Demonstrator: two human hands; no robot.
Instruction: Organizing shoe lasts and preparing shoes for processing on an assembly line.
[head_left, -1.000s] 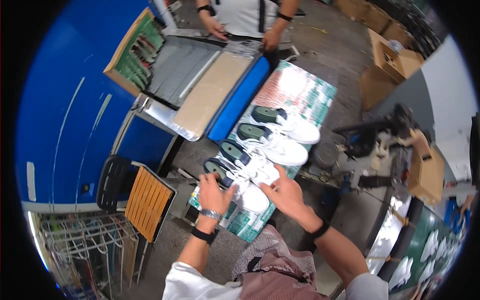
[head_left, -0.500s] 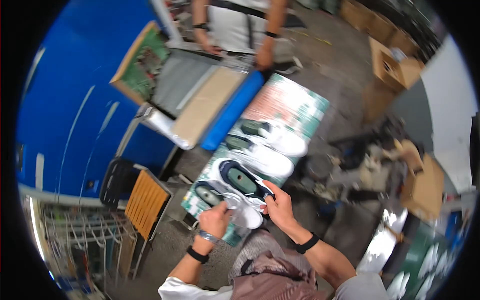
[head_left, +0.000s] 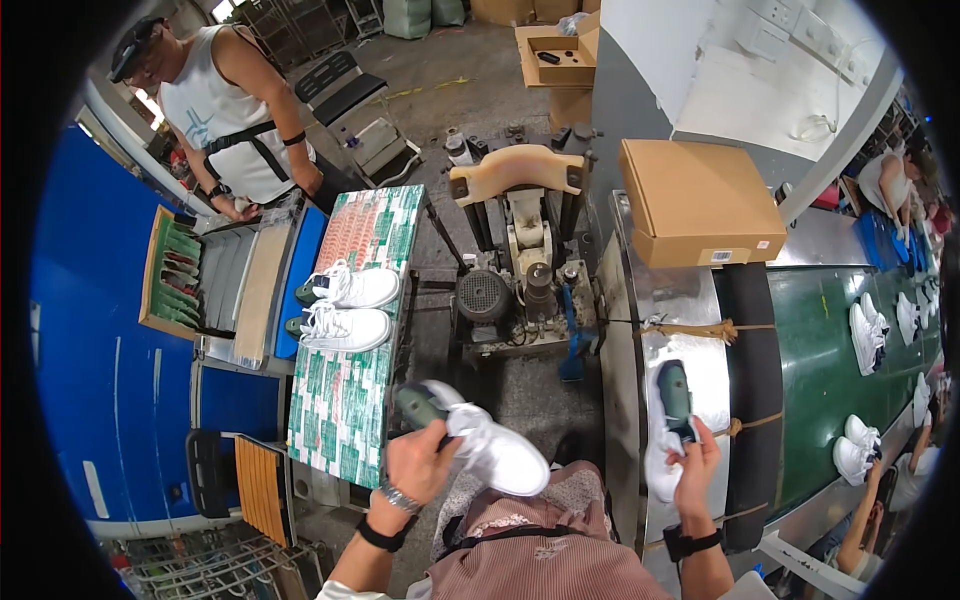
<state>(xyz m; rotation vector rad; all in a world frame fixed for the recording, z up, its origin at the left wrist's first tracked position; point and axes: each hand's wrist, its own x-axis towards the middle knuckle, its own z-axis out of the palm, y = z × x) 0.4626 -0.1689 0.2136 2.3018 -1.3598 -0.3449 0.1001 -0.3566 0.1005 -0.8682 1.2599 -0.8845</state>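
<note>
My left hand (head_left: pixel 420 465) grips a white lace-up sneaker (head_left: pixel 508 462) by its heel end, where a dark green insole shows. The sneaker hangs in the air in front of my apron, toe pointing right and toward me. In my right hand (head_left: pixel 698 468) is a second white sneaker (head_left: pixel 660 478), held at the side near its dark lining, over a metal ledge (head_left: pixel 705 365). Its toe points toward me, with the green insole at the far end. Two more white sneakers, a nearer one (head_left: pixel 350 328) and a farther one (head_left: pixel 358 288), rest on the green-and-white taped table (head_left: pixel 335 430).
A dark-motored machine (head_left: pixel 525 260) stands ahead between table and ledge. A closed cardboard box (head_left: pixel 700 195) sits on the ledge's far end. Beyond lies a green conveyor belt (head_left: pixel 815 370) carrying several white shoes, with people beside it. Another person (head_left: pixel 235 120) stands at far left.
Both sneakers have come up off the taped table, one in each hand. My right hand has carried its sneaker over to the metal ledge. The view has turned right.
</note>
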